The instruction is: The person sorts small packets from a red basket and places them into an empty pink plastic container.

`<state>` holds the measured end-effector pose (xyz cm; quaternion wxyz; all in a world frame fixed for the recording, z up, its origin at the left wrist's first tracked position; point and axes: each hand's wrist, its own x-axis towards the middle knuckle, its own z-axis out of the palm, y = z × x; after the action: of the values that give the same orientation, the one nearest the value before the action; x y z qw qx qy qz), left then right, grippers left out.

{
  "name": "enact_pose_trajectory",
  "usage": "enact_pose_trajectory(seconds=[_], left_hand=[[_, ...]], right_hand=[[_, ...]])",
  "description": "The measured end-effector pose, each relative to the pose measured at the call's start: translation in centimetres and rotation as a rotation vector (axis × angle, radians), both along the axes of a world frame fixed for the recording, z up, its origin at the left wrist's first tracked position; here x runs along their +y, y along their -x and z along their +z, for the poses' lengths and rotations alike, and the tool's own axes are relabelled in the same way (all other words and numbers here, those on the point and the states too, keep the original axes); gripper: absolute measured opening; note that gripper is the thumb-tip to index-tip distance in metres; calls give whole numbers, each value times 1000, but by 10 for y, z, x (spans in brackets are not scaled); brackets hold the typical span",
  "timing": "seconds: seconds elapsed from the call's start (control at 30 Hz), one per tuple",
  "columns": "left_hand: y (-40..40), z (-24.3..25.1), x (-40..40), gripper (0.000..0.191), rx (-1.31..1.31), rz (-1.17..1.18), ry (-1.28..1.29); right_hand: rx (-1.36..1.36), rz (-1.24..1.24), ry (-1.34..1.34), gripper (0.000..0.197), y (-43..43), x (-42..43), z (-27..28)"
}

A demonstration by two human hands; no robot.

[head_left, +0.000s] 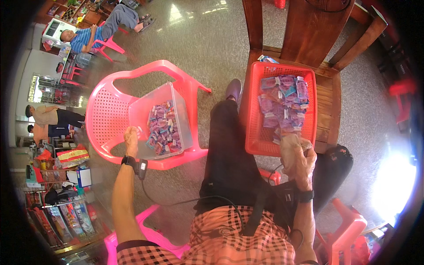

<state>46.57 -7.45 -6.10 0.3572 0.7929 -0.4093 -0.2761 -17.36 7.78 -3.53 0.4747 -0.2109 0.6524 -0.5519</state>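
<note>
My left hand [131, 137], its fingers curled, is at the near left edge of a clear plastic bin [185, 132]; a small white item shows beside the fingertips. Many small purple and blue packets [164, 127] lie in that bin, which rests on a pink plastic armchair [107, 112]. On the right, my right hand [303, 159] grips a crumpled translucent plastic bag [290, 150] at the near edge of a red perforated plastic basket [314, 109]. More purple packets with white parts [285, 99] fill much of the basket, which stands on a wooden chair [324, 112].
A person [82, 39] sits on a pink chair at the upper left. Two people stand farther off at the left. Shelves with goods [63, 212] line the lower left. A cable [198, 198] runs from my left wrist across my lap. A red stool [347, 225] stands at the lower right.
</note>
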Motion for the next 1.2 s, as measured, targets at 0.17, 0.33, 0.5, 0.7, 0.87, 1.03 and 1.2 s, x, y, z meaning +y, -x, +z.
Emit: enact_pose_trajectory(seconds=[0.17,0.33,0.5,0.7,0.87,1.03,1.2], left_hand=[[31,-1,-5,12,56,-16,29],[107,18,-25,10,241,-242,94],[263,81,-21,9,126,-618,118],[441,80,-14,7,-131,-1335,334],[498,25,-18,11,-96,-1452,106],[516,-34,-24,18,-234,-1250,88],[511,-39,-22,24,43,-1105,-315]], right_hand=[[5,8,13,18,-2,-3,3],[-93,-62,-6,16,-1,1,-7],[-218,-178,159,20,-1,3,-10],[-553,-334,227,21,15,6,8],[-620,-334,224,16,19,7,15],[-644,-389,248,12,24,8,6],[-700,-379,237,17,26,6,13]])
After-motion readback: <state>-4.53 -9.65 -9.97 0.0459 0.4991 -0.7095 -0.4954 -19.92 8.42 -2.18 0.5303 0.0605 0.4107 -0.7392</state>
